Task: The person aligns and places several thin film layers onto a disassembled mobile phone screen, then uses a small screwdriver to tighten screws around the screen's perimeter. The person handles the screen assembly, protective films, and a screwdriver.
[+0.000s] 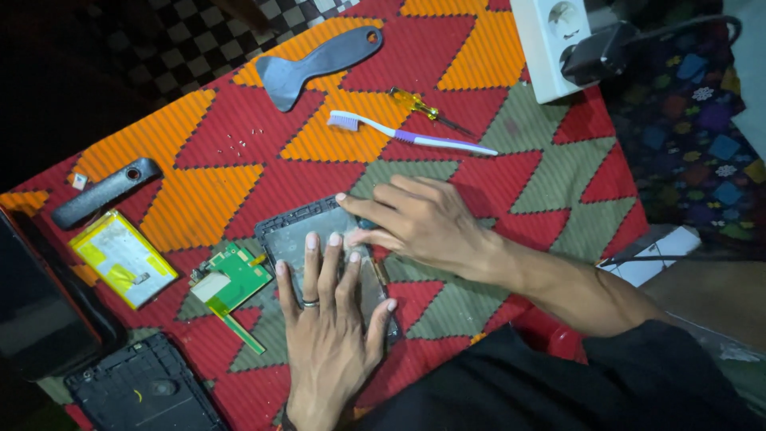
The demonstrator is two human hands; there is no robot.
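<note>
A dismantled dark tablet frame [289, 231] with a greyish panel lies on the patterned mat. My left hand [327, 319], a ring on one finger, lies flat on the panel with fingers spread and pointing away from me. My right hand [419, 223] comes in from the right. Its fingers rest on the frame's upper right part, forefinger stretched to the top edge and thumb tucked close under it. Whether it pinches anything is hidden. A green circuit board [237, 275] with a ribbon strip lies just left of the frame.
A yellow battery [124, 257], dark plastic strip [104, 191], black back cover [148, 391] and dark screen [32, 307] lie at left. Further off are a grey scraper [315, 62], toothbrush [411, 136], yellow-handled screwdriver [415, 102], tiny screws [239, 144] and a white power strip [549, 48].
</note>
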